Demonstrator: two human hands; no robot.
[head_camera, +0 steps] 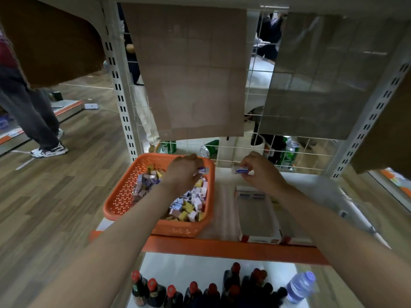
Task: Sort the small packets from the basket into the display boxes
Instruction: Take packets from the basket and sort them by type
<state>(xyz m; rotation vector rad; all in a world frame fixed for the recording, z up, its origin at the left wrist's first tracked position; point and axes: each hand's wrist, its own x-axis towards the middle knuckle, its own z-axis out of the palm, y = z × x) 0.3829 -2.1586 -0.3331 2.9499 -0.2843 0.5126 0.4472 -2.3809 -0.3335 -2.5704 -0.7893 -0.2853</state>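
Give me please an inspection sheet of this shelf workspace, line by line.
surface: shelf, orange front edge.
job's things: basket holds many packets; box has a few only, at its far end.
clutter: cans at the back; bottles below.
grippers: left hand holds purple packet over the basket; right hand pinches blue packet near the box's far end.
cables: thin cord on the floor, far left.
surroundings: cardboard hangs behind; a person's legs at left.

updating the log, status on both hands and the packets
Left grip pinching a purple packet over the orange basket. Right grip holding a blue-white packet near the far end of the display box. No obstruction seen.
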